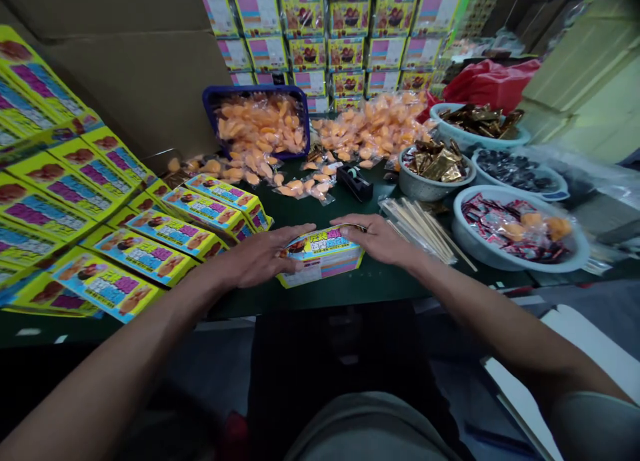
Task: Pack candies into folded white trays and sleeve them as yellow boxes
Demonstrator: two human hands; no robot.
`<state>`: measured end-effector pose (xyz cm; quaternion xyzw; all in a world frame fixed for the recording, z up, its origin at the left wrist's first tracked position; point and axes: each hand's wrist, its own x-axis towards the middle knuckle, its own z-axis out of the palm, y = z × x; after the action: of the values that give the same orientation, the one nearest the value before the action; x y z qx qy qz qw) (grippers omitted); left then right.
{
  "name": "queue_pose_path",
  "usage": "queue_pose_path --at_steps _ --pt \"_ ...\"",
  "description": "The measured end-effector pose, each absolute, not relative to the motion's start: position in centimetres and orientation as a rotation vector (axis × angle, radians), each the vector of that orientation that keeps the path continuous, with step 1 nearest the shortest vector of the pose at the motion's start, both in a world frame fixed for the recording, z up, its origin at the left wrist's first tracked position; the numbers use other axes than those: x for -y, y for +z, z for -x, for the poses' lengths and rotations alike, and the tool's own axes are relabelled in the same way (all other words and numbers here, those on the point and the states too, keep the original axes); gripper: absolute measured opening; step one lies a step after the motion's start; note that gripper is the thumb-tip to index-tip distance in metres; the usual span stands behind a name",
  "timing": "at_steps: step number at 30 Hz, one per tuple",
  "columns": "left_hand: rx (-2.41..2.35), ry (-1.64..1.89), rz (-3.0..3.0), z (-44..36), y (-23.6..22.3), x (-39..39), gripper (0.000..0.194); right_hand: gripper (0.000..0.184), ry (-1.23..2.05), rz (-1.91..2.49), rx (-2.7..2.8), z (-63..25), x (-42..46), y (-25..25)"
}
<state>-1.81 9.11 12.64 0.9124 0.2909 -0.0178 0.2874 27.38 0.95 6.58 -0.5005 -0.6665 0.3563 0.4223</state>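
Observation:
My left hand and my right hand grip the two ends of a flat yellow-and-blue printed cardboard box on the dark green table. The fingers of both hands lie over its top, hiding part of the print. Just left of my left hand, several matching boxes lie in a slanted row. Small clear bags of orange sweets lie beyond my hands, and a black tape dispenser stands among them.
A blue crate of bagged orange sweets stands at the back. Bundled wooden sticks lie to the right, beside pale basins of wrapped sweets. Stacked printed boxes rise behind the table, and more boxes cover the left.

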Motion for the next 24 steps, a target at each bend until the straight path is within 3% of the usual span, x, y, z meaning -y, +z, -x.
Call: queue_pose_path --at_steps 2,7,15,20,24 --pt "-0.71 0.0 -2.519 2.1 11.9 -9.2 0.074 0.029 0.78 1.268 1.572 -26.7 -1.3 5.6" --pt "-0.657 0.059 -2.743 2.4 11.1 -8.5 0.065 0.032 0.608 1.114 1.714 -26.9 -0.9 4.9" --pt "-0.763 0.108 -3.123 2.3 9.5 -5.9 0.058 0.056 0.144 1.161 2.067 -28.1 1.3 4.5" --pt "-0.977 0.07 -3.241 0.6 8.9 -4.5 0.059 0.05 0.116 1.255 2.074 -27.6 1.0 4.1" --pt "-1.071 -0.004 -3.271 -0.6 9.3 -3.9 0.06 0.063 0.22 1.209 2.157 -28.7 1.7 5.5"
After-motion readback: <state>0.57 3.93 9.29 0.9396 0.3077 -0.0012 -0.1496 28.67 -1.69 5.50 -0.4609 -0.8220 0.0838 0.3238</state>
